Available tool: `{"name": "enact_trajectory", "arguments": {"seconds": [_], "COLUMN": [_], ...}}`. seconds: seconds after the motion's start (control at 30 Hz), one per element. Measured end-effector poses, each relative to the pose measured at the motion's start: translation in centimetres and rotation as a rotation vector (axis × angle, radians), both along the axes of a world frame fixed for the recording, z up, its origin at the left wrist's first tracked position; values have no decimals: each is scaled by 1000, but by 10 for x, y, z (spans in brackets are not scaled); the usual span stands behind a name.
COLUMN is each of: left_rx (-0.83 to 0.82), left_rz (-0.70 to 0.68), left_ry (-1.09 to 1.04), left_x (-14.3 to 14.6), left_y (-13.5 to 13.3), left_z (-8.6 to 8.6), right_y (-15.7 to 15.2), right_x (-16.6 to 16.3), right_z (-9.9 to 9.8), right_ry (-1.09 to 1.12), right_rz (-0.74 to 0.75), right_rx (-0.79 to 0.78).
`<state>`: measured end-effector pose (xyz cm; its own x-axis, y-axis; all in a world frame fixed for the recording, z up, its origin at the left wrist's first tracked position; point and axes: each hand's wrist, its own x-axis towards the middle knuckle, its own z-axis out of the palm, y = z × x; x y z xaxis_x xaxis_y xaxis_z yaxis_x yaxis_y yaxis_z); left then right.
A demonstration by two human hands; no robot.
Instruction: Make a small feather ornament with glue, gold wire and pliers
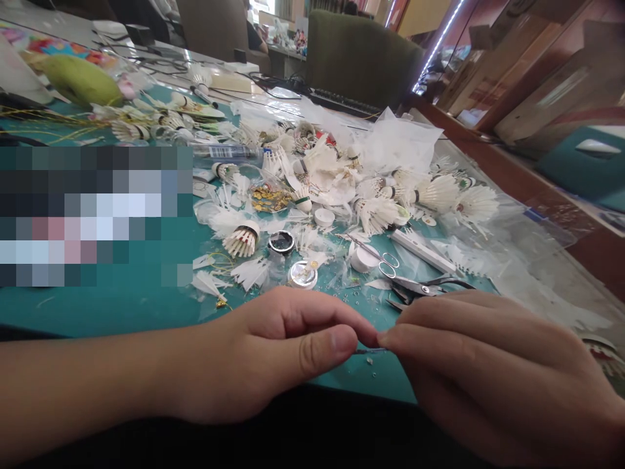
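My left hand reaches in from the left with its fingers curled and the thumb stretched along them. From the right comes my right hand, its fingers pinched together. Their fingertips meet over the near edge of the green mat. A thin dark sliver shows just below the fingertips; what it is I cannot make out. Several tiny clear rings lie beneath it. Beyond my right hand are black-handled pliers and small scissors. A round tin with a shiny inside stands past my left hand.
Shuttlecocks and loose white feathers crowd the mat. Gold bits lie in a clear dish. Crumpled white plastic, a long white stick-like case and a green fruit are farther back. A chair stands behind the table.
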<state>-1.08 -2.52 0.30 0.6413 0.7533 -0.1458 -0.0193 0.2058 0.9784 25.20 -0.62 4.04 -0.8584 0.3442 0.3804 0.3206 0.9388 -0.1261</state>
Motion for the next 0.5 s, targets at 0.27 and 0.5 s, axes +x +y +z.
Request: {"name": "enact_trajectory", "arguments": {"seconds": [0.27,0.5], "left_rx": [51,4], "left_rz": [24,36], "left_ry": [63,45], "left_x": [-1,2], "left_y": [-1,-1], "left_z": [0,-1], "right_y": [2,3], "right_x": [3,5], "right_z": [-4,4], "right_ry": [59,34], "right_rz": [-23,-55], "right_rx": [24,97]}}
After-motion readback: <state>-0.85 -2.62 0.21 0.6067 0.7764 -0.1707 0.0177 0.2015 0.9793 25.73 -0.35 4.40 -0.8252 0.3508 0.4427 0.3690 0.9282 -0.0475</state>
